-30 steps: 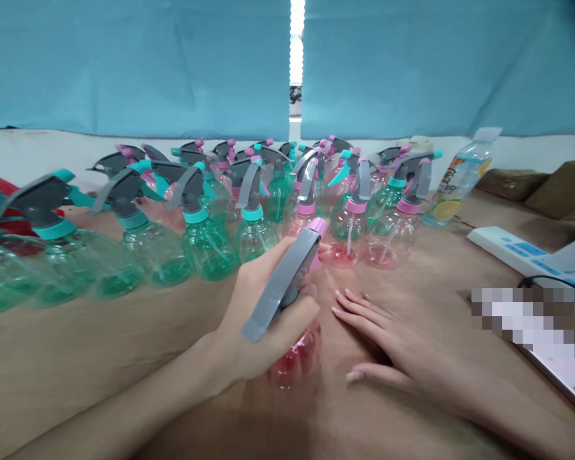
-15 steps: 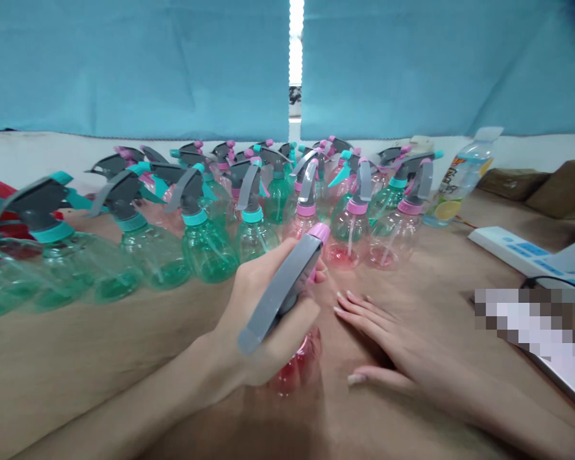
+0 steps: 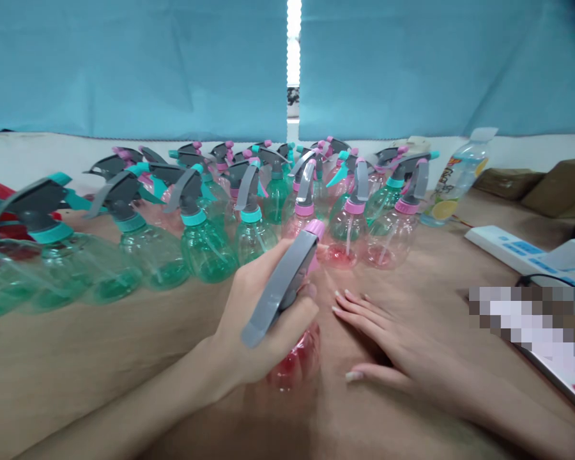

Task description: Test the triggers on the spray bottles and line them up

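Note:
My left hand (image 3: 263, 313) is wrapped round the neck and trigger of a pink spray bottle (image 3: 294, 364) with a grey head and a pink nozzle. The bottle stands near the table's front, its nozzle pointing away from me; my fingers hide most of its collar and trigger. To the right, my right hand (image 3: 388, 345) rests on the table with fingers stretched out, holding nothing. Just beyond my left hand are a pink-collared spray bottle (image 3: 344, 246) and a green spray bottle (image 3: 208, 255).
Several more green and pink spray bottles crowd the brown table (image 3: 124, 358) behind and to the left. At the right stand a drink bottle (image 3: 455, 185), brown boxes (image 3: 563, 188) and a white power strip (image 3: 512, 249). A blue curtain (image 3: 134, 70) hangs behind.
The view has shifted very slightly. My left hand stays on the spray bottle, whose head has tilted a little; my right hand keeps its place on the table.

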### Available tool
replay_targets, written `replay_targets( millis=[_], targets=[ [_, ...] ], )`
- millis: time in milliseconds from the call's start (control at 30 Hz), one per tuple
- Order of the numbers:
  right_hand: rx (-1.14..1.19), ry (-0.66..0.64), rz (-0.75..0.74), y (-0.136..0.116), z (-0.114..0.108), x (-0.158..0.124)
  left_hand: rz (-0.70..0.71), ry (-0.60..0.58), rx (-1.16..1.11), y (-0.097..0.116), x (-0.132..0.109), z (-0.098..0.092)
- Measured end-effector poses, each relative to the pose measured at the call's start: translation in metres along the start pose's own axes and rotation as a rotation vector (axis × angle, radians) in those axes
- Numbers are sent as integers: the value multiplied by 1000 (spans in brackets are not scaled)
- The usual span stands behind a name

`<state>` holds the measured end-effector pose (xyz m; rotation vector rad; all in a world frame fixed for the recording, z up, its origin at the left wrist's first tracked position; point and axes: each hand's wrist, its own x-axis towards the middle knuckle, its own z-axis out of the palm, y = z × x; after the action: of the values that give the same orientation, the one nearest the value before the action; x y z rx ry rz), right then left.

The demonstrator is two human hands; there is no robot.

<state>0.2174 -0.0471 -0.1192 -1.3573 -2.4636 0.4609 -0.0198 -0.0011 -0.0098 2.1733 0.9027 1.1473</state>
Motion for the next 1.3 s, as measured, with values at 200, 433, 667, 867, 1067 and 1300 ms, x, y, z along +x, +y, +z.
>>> replay_targets(
  millis=[200, 433, 667, 867, 1067, 1300],
  targets=[
    [-12, -14, 3, 0, 1, 0, 13, 6, -1, 1, 0, 0],
    [-9, -30, 7, 2, 0, 0, -10, 0, -15, 1, 0, 1],
    [4, -11, 7, 1, 1, 0, 8, 12, -2, -1, 0, 1],
    [4, -63, 28, -2, -4, 2, -1, 6, 1, 0, 1, 1],
    [4, -53, 32, -4, -5, 2, -34, 6, -13, 2, 1, 1],
    [-7, -70, 35, -1, -4, 2, -16, 6, -12, 0, 1, 2]
  ],
)
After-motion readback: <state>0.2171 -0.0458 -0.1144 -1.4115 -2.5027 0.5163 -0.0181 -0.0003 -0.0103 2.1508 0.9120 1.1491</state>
